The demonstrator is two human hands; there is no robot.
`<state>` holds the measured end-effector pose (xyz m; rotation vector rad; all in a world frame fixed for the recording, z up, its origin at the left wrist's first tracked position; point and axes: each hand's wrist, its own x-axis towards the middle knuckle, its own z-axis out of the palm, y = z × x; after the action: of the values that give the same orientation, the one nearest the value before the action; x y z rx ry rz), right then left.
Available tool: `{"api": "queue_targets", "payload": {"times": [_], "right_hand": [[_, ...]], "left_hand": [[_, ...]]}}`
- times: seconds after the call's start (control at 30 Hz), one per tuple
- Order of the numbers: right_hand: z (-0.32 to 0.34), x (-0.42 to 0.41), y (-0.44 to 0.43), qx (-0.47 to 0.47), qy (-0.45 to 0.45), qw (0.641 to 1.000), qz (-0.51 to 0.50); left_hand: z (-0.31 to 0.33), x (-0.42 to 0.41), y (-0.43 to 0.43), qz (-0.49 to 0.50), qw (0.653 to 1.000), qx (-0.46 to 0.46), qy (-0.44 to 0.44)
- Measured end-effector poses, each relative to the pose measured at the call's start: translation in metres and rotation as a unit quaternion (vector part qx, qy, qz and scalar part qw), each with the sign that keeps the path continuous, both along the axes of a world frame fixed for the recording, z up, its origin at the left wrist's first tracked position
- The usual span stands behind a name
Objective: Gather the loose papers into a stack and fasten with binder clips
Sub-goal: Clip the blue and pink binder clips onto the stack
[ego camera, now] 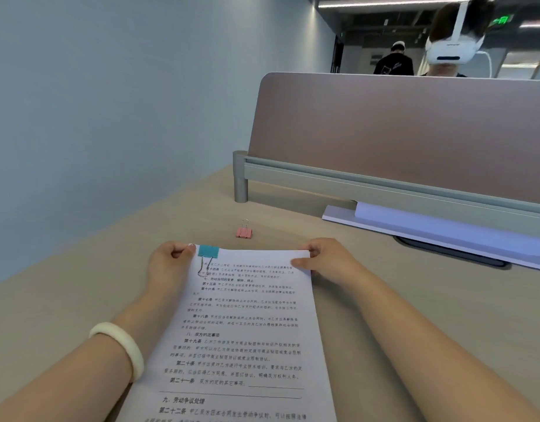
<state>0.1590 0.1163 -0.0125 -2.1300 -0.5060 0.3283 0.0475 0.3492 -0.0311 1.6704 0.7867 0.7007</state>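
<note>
A smooth, matte beige desk (414, 300) fills the lower view. Along its far edge stands a mauve fabric partition (399, 126) with a rounded corner, set in a grey metal rail on a short cylindrical post (240, 178). At the far right edge, partly under the rail, lies a flat pile of blank white sheets (445, 226).

The paper stack (247, 336), thin white pages printed with dense black text, runs from the near edge towards the middle of the desk, its edges squared. The left hand (168, 266) has its fingers curled, and the thumb and fingertips pinch the stack's top left corner. The right hand (326, 260) grips the top right corner, with the thumb flat on the page and the fingers folded behind it. A smooth, cream, rounded bangle (122, 342) circles the left wrist.

A teal binder clip (208, 251) is clamped on the stack's top edge, just beside the left fingertips, its wire handle folded flat on the page. A pink binder clip (243, 232) sits on the bare desk just beyond the stack's top edge, apart from both hands, with one wire loop standing upright.
</note>
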Motion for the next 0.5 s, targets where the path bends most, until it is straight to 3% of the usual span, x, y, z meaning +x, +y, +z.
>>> {"api": "queue_targets", "payload": {"times": [0.07,0.17,0.27,0.33,0.37,0.5], "right_hand": [[-0.007,-0.005,0.011,0.022,-0.012,1.000,-0.008],[-0.013,-0.008,0.022,0.048,-0.026,0.998,-0.012],[-0.016,-0.008,0.028,0.062,-0.029,0.998,-0.011],[-0.018,-0.008,0.029,0.070,-0.028,0.997,-0.018],[-0.019,-0.008,0.029,0.073,-0.027,0.997,-0.019],[-0.018,-0.004,0.028,0.076,-0.007,0.997,-0.004]], "left_hand": [[0.004,-0.003,0.011,0.012,0.997,0.050,0.056],[0.017,0.002,0.012,0.008,0.959,0.257,0.123],[0.027,0.020,-0.017,-0.183,0.903,0.372,0.115],[0.018,0.033,-0.035,-0.266,0.836,0.435,0.204],[0.013,0.037,-0.039,-0.269,0.822,0.446,0.231],[0.002,0.039,-0.036,-0.266,0.864,0.386,0.182]]}}
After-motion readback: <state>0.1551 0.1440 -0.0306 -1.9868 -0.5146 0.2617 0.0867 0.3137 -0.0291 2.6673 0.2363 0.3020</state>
